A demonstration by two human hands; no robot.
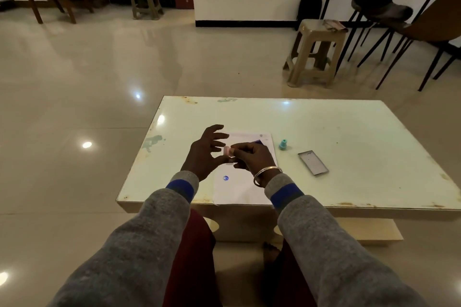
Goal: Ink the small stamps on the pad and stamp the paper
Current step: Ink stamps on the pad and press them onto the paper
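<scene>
Pinching the pink stamp [227,151] with the right hand [252,158] over the paper [239,189]; left hand [203,154] fingers spread open.

Open tabletop [349,129] far & left; obstacles rt of paper [239,189]: teal stamp [283,144], flat dark-rimmed rectangle [313,162].

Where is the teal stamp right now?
Head view: the teal stamp stands upright on the table, just beyond the right edge of the paper, between it and the flat dark-rimmed rectangle farther right.

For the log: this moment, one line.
right hand: pinches pink stamp | left hand: splayed beside it | paper: one blue print
</scene>
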